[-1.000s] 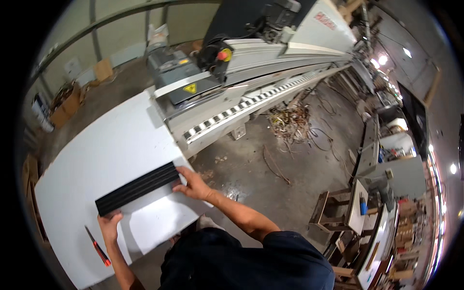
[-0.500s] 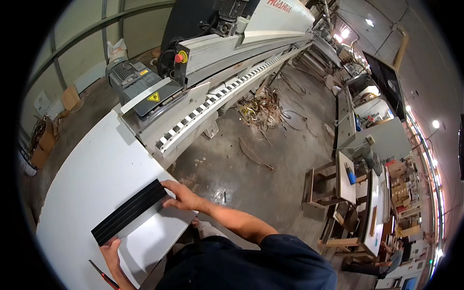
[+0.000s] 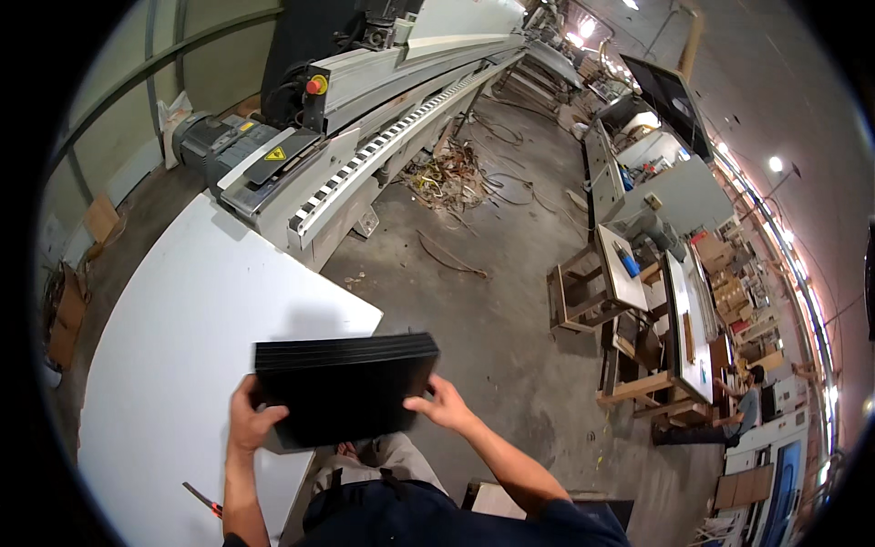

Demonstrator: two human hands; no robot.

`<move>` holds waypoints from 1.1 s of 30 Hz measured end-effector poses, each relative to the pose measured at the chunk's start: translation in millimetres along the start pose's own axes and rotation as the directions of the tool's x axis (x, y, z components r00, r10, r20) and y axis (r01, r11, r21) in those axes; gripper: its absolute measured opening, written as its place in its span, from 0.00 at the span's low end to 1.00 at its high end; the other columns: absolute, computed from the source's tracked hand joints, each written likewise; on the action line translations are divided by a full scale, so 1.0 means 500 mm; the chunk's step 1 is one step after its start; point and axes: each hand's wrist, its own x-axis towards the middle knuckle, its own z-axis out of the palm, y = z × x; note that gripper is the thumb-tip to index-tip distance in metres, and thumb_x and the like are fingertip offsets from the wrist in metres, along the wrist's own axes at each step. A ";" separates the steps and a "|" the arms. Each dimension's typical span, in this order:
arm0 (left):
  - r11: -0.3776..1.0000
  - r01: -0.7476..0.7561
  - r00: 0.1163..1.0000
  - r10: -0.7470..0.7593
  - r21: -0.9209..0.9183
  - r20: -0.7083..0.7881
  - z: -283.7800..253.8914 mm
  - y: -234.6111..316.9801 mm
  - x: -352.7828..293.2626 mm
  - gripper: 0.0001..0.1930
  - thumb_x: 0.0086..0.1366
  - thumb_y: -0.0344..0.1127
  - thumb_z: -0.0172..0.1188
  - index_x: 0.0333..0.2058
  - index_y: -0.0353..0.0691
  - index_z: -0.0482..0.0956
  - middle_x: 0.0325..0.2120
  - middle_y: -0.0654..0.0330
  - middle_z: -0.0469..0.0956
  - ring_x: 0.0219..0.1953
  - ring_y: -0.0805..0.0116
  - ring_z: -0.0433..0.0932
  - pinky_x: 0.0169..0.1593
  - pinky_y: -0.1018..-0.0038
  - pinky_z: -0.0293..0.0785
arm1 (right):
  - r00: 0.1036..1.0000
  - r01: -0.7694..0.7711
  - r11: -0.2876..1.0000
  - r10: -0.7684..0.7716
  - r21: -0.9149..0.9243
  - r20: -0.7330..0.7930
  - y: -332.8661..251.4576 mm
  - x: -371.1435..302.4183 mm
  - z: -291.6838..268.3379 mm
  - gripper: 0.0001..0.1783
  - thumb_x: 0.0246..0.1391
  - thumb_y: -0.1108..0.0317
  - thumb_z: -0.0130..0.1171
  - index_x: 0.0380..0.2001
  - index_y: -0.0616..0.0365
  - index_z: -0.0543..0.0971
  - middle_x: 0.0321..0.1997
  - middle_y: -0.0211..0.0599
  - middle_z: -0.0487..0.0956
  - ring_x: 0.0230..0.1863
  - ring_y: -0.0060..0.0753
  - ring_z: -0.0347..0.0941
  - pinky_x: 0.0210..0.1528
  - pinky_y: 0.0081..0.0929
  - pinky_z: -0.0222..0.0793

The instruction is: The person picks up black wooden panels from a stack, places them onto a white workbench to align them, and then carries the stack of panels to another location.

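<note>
Between both my hands is a stack of black panels (image 3: 346, 387), its layered far edge uppermost and its broad black face toward me. My left hand (image 3: 252, 415) grips the stack's left side, thumb on the black face and fingers behind. On the right side my right hand (image 3: 439, 403) holds it the same way, thumb on the near face. The stack is lifted over the front edge of the white table (image 3: 173, 337). A utility knife (image 3: 202, 499) with a red-and-black handle lies on the table beside my left forearm.
A long machine (image 3: 383, 150) with a toothed conveyor track, a motor and a red emergency button (image 3: 316, 85) adjoins the table's far end. Scrap strips (image 3: 447, 178) are heaped on the floor. At right stand wooden workbenches (image 3: 624, 269), with a blue tool (image 3: 627, 263) on one; another person (image 3: 749, 415) is beyond.
The black stack has come up off the white table, moved right and toward me, and turned to lie crosswise. Both hands moved with it, and my view has swung.
</note>
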 end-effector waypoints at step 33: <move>0.646 -0.126 -0.311 -0.746 0.752 0.589 0.484 -0.372 -1.056 0.20 0.56 0.38 0.63 0.42 0.27 0.75 0.33 0.55 0.79 0.34 0.68 0.76 0.41 0.72 0.71 | -0.509 0.389 0.689 0.714 0.612 -0.480 0.136 -1.492 0.904 0.10 0.52 0.68 0.60 0.29 0.66 0.77 0.26 0.29 0.76 0.25 0.18 0.67 0.27 0.20 0.64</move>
